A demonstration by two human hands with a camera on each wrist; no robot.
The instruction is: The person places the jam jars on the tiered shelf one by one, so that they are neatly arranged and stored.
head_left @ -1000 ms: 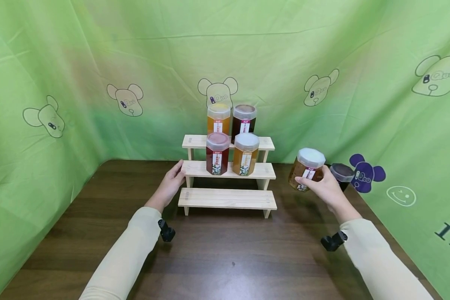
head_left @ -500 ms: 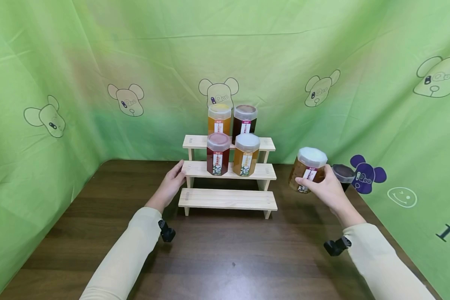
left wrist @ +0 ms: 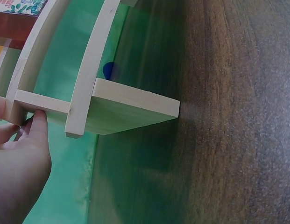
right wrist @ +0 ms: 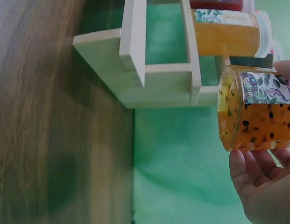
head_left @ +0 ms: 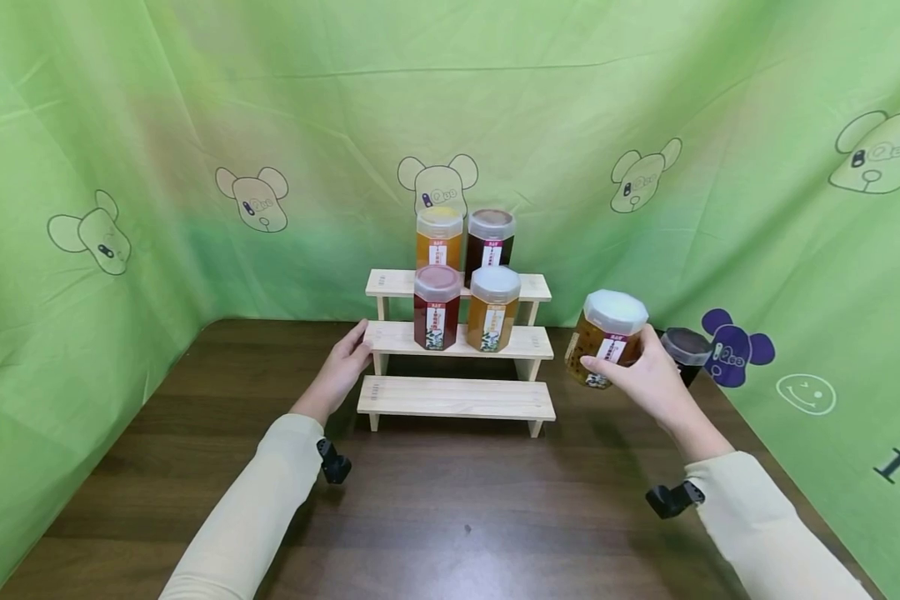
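My right hand [head_left: 648,375] grips an octagonal jar [head_left: 604,340] of amber jam with a white lid. The jar is tilted and held off the table, right of a three-step wooden display rack [head_left: 456,396]. Dark seeds show inside the jar [right wrist: 261,121] in the right wrist view, with fingers curled under it. My left hand [head_left: 341,367] holds the left end of the rack's middle step. In the left wrist view its fingers lie against the wood of the rack [left wrist: 81,93]. A red jar [head_left: 435,312] and an orange jar [head_left: 492,312] stand on that middle step.
On the top step stand a yellow-orange jar [head_left: 438,237] and a dark jar [head_left: 487,242]. Another dark jar [head_left: 686,350] stands on the brown table [head_left: 450,517], partly behind my right hand. Green cloth [head_left: 307,108] hangs behind and on both sides.
My right hand has moved the amber jar slightly left and up, with a little more tilt. The left hand and the rack keep their places.
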